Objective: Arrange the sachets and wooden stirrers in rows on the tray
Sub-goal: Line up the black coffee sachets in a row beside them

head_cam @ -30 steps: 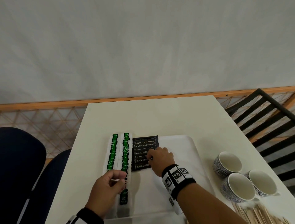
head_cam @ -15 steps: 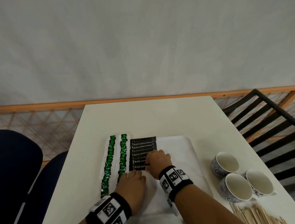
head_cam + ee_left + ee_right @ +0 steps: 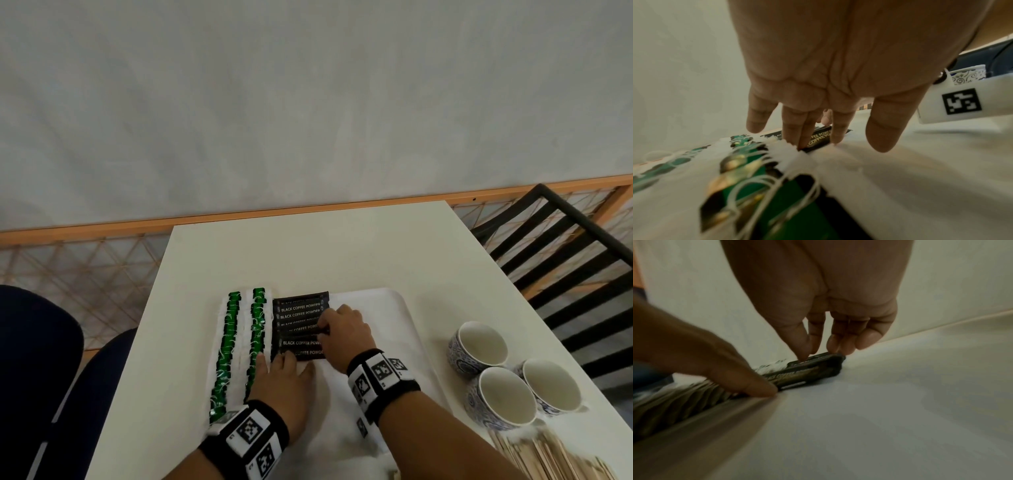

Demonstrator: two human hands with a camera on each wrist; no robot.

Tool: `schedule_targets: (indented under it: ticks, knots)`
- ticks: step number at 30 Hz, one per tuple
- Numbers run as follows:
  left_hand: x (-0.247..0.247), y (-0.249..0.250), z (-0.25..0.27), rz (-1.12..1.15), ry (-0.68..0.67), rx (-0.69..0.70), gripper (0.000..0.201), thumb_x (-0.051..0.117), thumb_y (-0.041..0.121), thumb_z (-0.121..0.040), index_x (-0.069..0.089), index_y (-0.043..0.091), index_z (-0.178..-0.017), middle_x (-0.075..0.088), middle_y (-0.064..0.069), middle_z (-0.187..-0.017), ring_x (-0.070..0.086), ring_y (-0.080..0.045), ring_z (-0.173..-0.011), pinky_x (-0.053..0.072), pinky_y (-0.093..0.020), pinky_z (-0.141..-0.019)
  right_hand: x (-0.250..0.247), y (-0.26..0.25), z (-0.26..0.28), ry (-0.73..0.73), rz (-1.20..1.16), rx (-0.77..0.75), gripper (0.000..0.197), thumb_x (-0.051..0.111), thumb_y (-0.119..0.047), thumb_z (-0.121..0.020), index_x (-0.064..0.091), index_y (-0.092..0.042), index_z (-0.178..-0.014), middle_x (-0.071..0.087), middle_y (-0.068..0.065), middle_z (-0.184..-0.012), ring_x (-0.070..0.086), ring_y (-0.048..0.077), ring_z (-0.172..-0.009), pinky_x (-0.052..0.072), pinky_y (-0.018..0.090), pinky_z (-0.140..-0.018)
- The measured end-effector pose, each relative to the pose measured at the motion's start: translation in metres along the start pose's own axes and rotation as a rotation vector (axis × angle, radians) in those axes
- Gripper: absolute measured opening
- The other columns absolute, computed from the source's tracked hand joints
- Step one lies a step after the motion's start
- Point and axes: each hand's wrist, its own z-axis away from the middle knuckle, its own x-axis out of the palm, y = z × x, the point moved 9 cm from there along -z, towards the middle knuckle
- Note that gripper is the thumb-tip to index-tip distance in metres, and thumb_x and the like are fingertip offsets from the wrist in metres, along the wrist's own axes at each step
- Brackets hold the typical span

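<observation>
On the white tray (image 3: 394, 305), we now press our left hand (image 3: 284, 387), flat and empty since letting go its green sachet, against the near end of the black coffee sachets (image 3: 299, 327) while our right hand (image 3: 346, 334) pinches their right ends, squaring that row before the stirrers (image 3: 548, 455).

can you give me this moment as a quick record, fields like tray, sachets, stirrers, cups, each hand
tray: white tray on the white table
green sachets: two rows at the tray's left side
black sachets: one row right of the green ones
stirrers: pile on the table, off the tray
cups: three, empty, right of the tray
left hand: left hand flat, fingertips at the black row's near end
right hand: right hand pinches a black sachet's right end
</observation>
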Motion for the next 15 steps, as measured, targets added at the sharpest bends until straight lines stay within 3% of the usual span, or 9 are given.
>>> schedule_targets:
  ticks: [6,15]
  knots:
    - [-0.003,0.003,-0.002,-0.008,0.034,-0.005,0.069,0.045,0.032,-0.091,0.013,0.026,-0.151,0.014,-0.017,-0.153,0.022,-0.036,-0.139,0.003,-0.060,-0.114,0.006,0.034,-0.009,-0.106,-0.157,0.123,0.029,0.061,-0.019,-0.089,0.062,-0.023,-0.118,0.053,0.004,-0.117,0.051,0.021,-0.113,0.044,0.030,-0.096]
    - [-0.002,0.001,-0.001,0.005,-0.001,-0.070,0.069,0.042,0.035,-0.092,0.010,0.026,-0.152,0.020,-0.019,-0.149,0.030,-0.038,-0.134,0.000,-0.059,-0.115,0.016,0.031,-0.010,-0.117,-0.168,0.112,0.029,0.061,-0.018,-0.090,0.059,-0.020,-0.119,0.056,0.005,-0.116,0.052,0.021,-0.112,0.040,0.024,-0.094]
